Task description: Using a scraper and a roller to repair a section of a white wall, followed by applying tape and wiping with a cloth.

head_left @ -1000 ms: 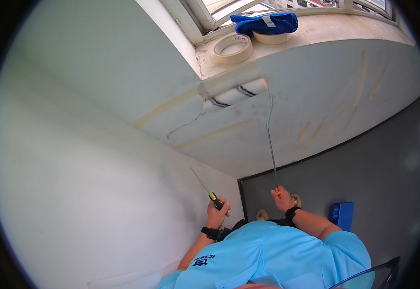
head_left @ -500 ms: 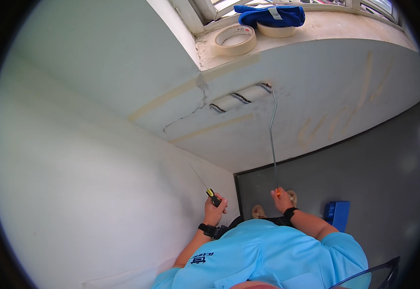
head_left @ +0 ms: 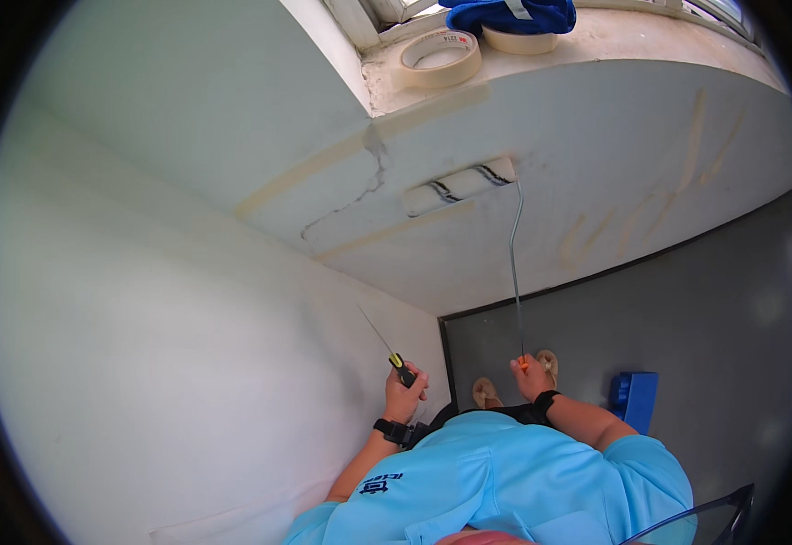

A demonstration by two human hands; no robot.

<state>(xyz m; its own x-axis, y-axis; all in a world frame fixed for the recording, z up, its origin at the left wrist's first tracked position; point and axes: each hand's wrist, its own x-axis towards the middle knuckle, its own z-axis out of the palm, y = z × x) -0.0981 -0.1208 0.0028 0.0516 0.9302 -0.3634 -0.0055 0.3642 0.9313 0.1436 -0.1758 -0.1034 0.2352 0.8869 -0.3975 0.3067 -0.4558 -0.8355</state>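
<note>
My right hand is closed round the orange handle of a paint roller. The roller's long bent wire frame reaches up to the pale wall under the window, where its white sleeve with dark stripes lies along the surface. In my left hand is a thin-bladed hand tool with a black and yellow handle, its narrow blade pointing up and left, beside the white side wall. A jagged crack runs down the wall left of the roller sleeve. Strips of masking tape lie above and below the crack.
Two rolls of masking tape rest on the window ledge, one under a folded blue cloth. A blue box-shaped object lies on the dark grey floor at my right. Yellowish streaks mark the wall farther right.
The roller sleeve has turned, its stripes now sitting differently, and it has shifted slightly right along the wall. The wall and ledge appear a little higher in view. Both hands keep their holds.
</note>
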